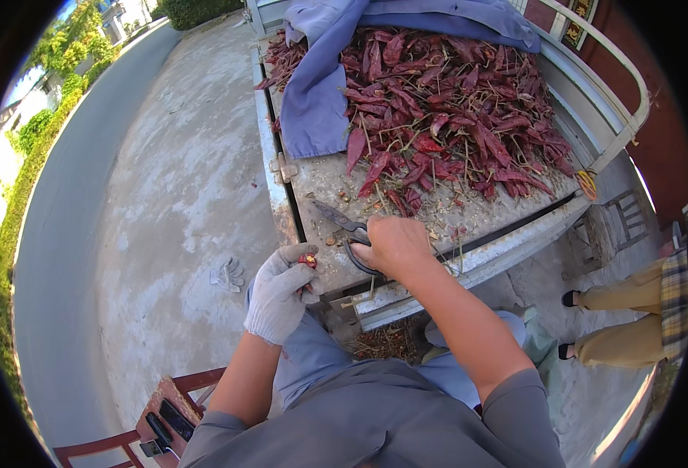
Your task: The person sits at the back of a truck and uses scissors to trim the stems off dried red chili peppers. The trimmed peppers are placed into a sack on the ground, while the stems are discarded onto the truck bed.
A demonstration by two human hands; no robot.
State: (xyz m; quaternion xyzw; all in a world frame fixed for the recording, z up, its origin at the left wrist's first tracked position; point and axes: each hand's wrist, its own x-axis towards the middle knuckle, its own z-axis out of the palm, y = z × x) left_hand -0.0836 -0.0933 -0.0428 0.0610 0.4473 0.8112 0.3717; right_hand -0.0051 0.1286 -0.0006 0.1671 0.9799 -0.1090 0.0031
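My left hand (284,286), in a whitish knitted work glove, is closed around a dried red chili pepper (307,260), whose yellowish cut-looking end shows at the fingertips. Close to its right, my bare right hand (395,245) grips a pair of dark-handled scissors (344,221) over the corner of a metal cart bed; the blades point up and left. Beyond both hands lies a large heap of dried red chili peppers (437,111) with stems. Blue cloth (314,111) covers part of the heap. Seeds and bits of stem are scattered on the bed (320,181).
A metal rail (642,105) bounds the cart on the right. A loose glove (227,275) lies on the concrete at left. A red-framed seat (165,395) holding dark devices stands lower left. Another person (624,316) stands at right. Plant debris (387,342) lies below the cart edge.
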